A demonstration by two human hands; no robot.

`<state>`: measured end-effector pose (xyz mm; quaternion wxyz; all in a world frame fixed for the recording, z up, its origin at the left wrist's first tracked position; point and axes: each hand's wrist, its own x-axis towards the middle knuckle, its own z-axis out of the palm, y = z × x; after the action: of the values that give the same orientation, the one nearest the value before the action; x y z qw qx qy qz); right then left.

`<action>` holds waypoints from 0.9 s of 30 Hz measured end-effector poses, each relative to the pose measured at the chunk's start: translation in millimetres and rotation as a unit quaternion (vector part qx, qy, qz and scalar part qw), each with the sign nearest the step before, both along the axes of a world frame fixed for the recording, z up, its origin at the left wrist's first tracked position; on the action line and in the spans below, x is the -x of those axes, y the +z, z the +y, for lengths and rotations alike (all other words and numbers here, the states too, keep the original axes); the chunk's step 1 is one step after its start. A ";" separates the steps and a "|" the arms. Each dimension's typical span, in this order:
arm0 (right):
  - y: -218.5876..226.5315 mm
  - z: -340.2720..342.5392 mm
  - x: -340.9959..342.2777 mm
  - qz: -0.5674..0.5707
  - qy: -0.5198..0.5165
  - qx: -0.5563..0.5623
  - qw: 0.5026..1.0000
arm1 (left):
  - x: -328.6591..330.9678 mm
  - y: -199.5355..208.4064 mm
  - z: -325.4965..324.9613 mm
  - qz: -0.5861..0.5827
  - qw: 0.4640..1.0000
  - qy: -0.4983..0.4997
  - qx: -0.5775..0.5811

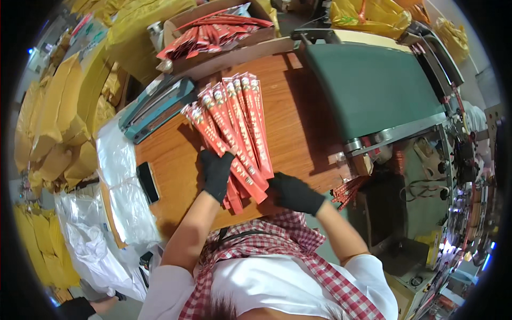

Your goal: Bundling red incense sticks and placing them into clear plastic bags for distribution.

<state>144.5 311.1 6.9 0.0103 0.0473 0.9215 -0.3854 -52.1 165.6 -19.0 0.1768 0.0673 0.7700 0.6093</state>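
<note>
Several long, narrow red packets (242, 125) lie in a loose fan on the wooden table (290, 114), their crimped clear-and-red ends pointing away from me. My left hand (216, 173), in a black glove, is closed round the left side of the bunch, with part of its fingers hidden by the packets. At the near right ends of the packets is my right hand (296, 194), also black-gloved. Its fingertips touch or nearly touch those ends, and how far they are bent is hard to make out.
A teal bag sealer (160, 109), clear plastic bags (125, 186) and a dark phone (148, 182) lie on the left. Beyond the packets stands a cardboard box (234, 56) of red packets. A green conveyor belt (378, 85) adjoins at right; yellow sacks (64, 106) pile up far left.
</note>
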 end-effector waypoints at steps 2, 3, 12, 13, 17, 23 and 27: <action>39.5 34.7 -12.5 -0.175 0.107 -0.042 0.978 | -6.3 26.2 -32.2 -0.081 0.993 -0.014 -0.084; 66.3 49.2 -2.6 -0.260 0.120 -0.065 0.956 | -1.7 27.6 -45.1 -0.096 0.983 -0.025 -0.154; 2.5 -36.4 194.5 0.079 -0.190 0.179 0.962 | 95.4 9.8 -27.7 -0.105 0.975 0.094 -0.170; 3.9 -51.5 195.3 0.042 -0.125 0.377 0.917 | 103.0 -0.9 -37.5 -0.137 0.973 0.003 -0.185; -22.4 -91.6 148.1 -0.047 -0.038 0.666 0.743 | 92.0 -39.6 -96.2 0.292 0.929 -0.185 -0.131; -1.6 -101.0 177.1 -0.045 -0.007 0.641 0.766 | 51.5 37.7 -109.9 -0.123 0.977 -0.008 -0.175; 32.2 -77.9 196.9 -0.005 0.155 0.539 0.828 | 57.6 94.4 -109.8 0.025 0.959 -0.133 -0.249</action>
<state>-52.4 233.2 39.1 0.0985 -0.1072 0.5624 -0.8140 -109.7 55.7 75.4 0.2148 0.2266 0.5817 0.7511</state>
